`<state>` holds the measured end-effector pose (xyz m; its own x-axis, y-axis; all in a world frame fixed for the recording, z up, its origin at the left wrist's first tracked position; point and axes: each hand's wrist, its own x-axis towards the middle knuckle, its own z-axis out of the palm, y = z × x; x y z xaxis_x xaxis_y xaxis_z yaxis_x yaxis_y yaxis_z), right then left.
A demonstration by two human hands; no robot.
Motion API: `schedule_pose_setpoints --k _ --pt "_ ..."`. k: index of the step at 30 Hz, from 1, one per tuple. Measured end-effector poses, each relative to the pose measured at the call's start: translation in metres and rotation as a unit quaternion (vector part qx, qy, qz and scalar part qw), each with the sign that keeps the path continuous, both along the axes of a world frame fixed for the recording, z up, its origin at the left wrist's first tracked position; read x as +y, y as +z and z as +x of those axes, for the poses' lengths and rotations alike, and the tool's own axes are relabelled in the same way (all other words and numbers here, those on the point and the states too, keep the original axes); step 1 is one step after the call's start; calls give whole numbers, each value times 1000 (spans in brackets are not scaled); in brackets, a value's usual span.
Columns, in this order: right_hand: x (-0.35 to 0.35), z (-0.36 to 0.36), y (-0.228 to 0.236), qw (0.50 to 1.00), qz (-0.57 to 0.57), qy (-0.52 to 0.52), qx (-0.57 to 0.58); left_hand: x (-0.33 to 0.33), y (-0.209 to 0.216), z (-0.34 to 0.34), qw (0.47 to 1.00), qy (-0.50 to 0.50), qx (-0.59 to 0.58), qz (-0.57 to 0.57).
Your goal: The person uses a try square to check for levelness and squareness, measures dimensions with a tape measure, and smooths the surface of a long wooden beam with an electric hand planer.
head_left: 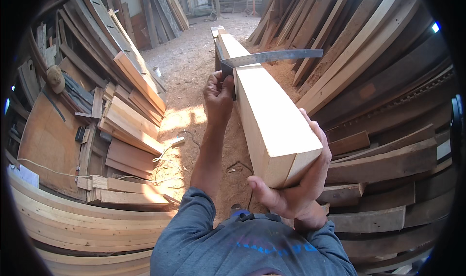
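Timber beam [259, 111], pale and squared, runs from the near centre of the scene away toward the far middle, its near end raised and its far length reaching toward a darker support (too small to make out clearly). Stacked planks [131, 116] lean and lie in heaps along the left side, and more long boards [369, 67] slant up against the right side, with darker boards piled flat below them. Sawdust floor [187, 67] spreads between the two piles, lit by a bright patch to the left of the beam. Curved pale boards [73, 222] lie at the near left.

A steel try square [272, 56] sits across the top of the beam partway along it, its long blade lying flat over the top face and sticking out well to the right, its stock down against the beam's left face.

The right hand [296, 179] cups the near end of the beam from below and from the right, fingers wrapped up its right side and thumb against the end grain, closed on the wood. The left hand [219, 96] reaches farther out, arm extended, with fingers closed around the square's stock and pressed against the beam's left face. A blue-grey sleeve [194, 218] covers the left upper arm.
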<state>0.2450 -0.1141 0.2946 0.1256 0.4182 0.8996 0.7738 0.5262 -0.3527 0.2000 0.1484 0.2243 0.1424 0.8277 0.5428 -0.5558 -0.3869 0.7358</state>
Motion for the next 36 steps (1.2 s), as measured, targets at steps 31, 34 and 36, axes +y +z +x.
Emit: schedule_pose_setpoints --k 31,34,36 --pt "-5 4 -12 998 -37 57 19 -102 34 -48 996 -75 43 -1" --pt "-7 3 -13 998 -39 52 12 -101 35 -50 995 -87 50 2" --pt "-7 4 -13 998 -39 53 11 -102 35 -49 994 -98 54 1"
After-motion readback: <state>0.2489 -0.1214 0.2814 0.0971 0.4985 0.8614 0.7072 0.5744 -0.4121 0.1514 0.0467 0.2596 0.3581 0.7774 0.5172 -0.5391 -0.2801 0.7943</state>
